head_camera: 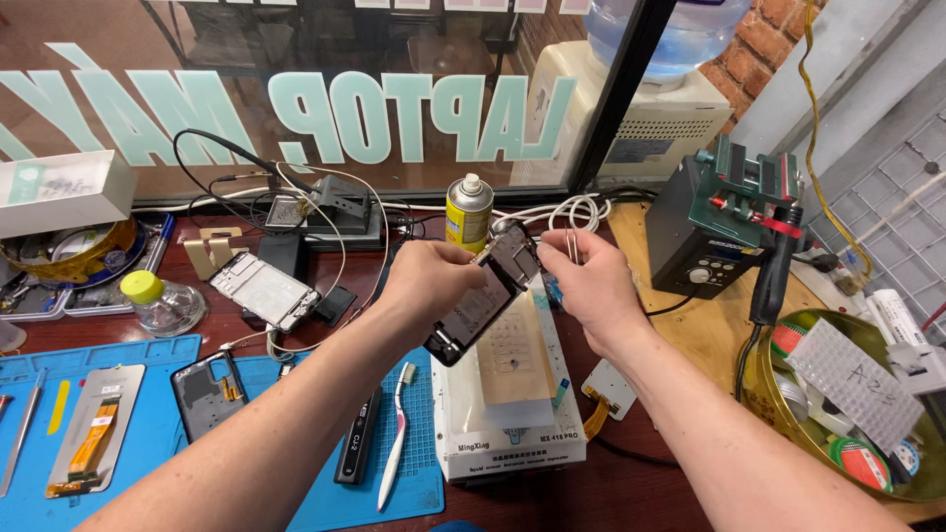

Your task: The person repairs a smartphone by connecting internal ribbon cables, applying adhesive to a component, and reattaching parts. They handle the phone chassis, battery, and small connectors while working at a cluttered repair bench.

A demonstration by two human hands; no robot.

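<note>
Left hand (429, 281) clamped around opened phone (485, 294), held tilted above white heating plate (512, 433). Right hand (589, 286) just beside phone's top end, pinching thin tweezers (573, 244). Yellow spray can (469, 211) behind; toothbrush (396, 433) on blue mat (148, 414) below. Tweezer tips hard to make out.

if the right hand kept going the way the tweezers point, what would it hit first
The right hand holds tweezers pointing up and away. Next along that line is probably the coiled white cable behind them, though depth is unclear from this view.
</note>
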